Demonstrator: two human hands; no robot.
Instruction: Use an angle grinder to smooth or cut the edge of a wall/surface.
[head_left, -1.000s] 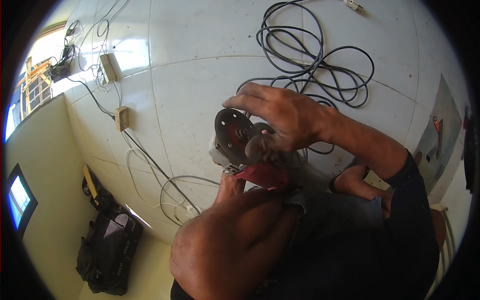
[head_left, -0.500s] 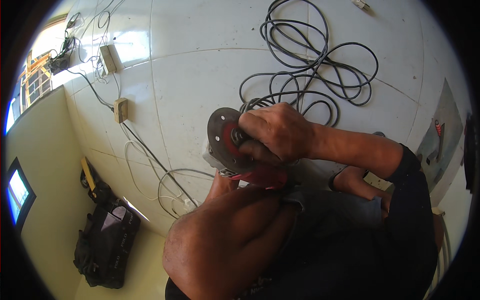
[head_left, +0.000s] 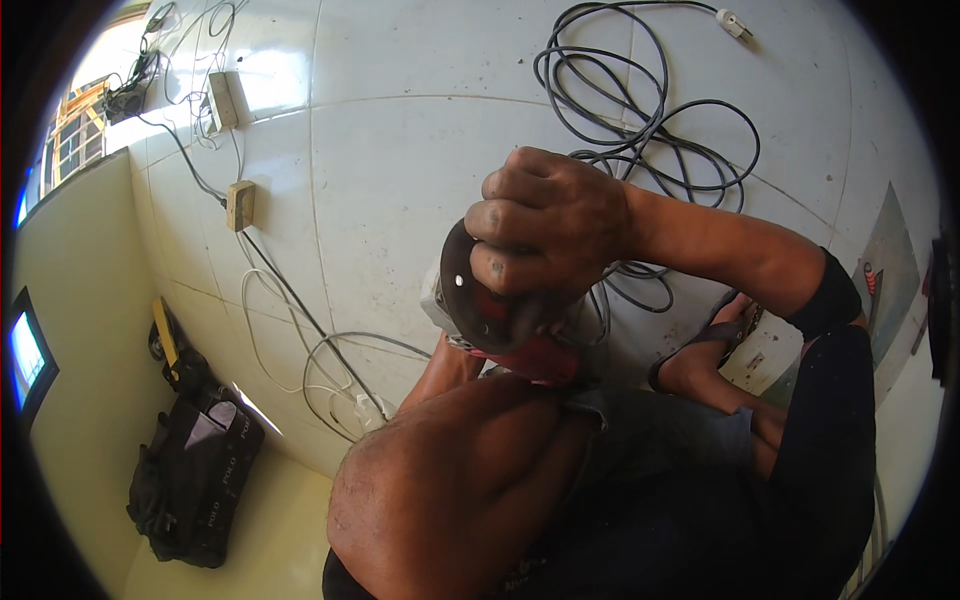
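Observation:
An angle grinder with a red body (head_left: 530, 362) and grey head (head_left: 434, 300) is held over my bent knee. Its dark, perforated disc (head_left: 460, 315) faces up and toward me. My right hand (head_left: 545, 220) is closed over the disc's upper right and centre, knuckles up, covering the hub. My left hand (head_left: 452, 352) is under the grinder's head; its fingers are hidden behind the tool, and only the wrist and forearm show clearly.
Coiled black cord (head_left: 700, 140) with a white plug (head_left: 733, 24) lies on the tiled floor (head_left: 400, 170). Power strips (head_left: 240, 205) and wires are at upper left, a black bag (head_left: 190, 480) at lower left. A red-handled tool (head_left: 871, 280) lies right, beside my sandalled foot (head_left: 705, 355).
My right hand's fingers have gone from stretched over the disc, through gripping at its hub, to curled over it with the wrist higher. The grinder has shifted slightly.

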